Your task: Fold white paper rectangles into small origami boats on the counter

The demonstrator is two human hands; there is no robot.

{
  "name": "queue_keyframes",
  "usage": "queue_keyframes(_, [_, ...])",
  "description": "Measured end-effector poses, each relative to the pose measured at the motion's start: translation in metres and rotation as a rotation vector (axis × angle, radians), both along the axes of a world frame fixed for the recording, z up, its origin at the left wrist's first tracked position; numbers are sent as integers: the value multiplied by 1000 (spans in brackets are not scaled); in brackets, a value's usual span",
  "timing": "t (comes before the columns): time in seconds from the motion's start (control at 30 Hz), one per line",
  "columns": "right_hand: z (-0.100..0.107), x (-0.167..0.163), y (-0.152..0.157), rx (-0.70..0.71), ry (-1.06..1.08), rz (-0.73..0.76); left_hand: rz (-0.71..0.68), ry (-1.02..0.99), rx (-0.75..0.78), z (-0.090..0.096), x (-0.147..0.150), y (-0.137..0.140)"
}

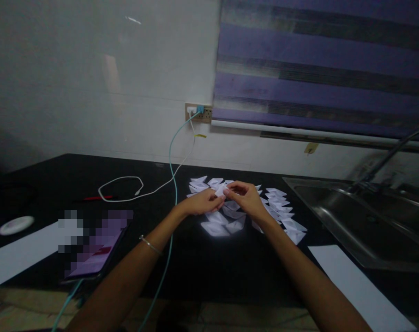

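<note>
- Head view: the left hand (204, 201) and the right hand (246, 196) meet over the black countertop (202, 272), with a small folded white paper piece (220, 189) between their fingertips.
- Left fingers: drawn nearly together, gripping the left side of the paper piece; the exact contact is too small to tell.
- Right fingers: thumb and index are pinched at the piece's right side, the others curled. The two-sided grip probably keeps the creases aligned.
- Boat-shaped paper folds (214, 228) lie beneath and around the hands, in rough columns. The close rows probably save space and keep the pieces within reach.
- A white paper strip (355, 281) lies flat beside the right forearm, near the sink (362, 221), apparently set aside from the folds.
- At left, a tablet-like device (95, 258) lies next to a white paper sheet (26, 244), apart from the hands. A teal cable meets its lower edge, likely for charging.
- A teal cord (170, 170) runs from the wall outlet (208, 114) and passes behind the left forearm, leaving the folds uncovered.
</note>
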State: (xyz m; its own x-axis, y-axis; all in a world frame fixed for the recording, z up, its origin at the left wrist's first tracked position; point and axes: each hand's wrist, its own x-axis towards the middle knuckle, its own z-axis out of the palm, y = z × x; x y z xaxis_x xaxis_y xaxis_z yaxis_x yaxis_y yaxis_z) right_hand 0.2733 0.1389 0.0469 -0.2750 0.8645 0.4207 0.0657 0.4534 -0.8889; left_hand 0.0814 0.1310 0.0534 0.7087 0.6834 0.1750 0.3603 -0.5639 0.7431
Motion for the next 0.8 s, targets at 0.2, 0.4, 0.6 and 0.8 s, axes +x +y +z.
queue_keyframes(0.2, [3, 0, -5, -51, -70, 91, 4, 34, 55, -4, -3, 0])
queue_keyframes(0.4, [2, 1, -5, 111, -111, 32, 43, -13, 74, -7, -1, 0])
queue_keyframes(0.6, [1, 2, -3, 99, -112, 31, 148, -104, 152, -7, 0, 5])
queue_keyframes(0.8, [2, 3, -4, 51, -111, 95, 257, -145, 279, -14, -2, 12])
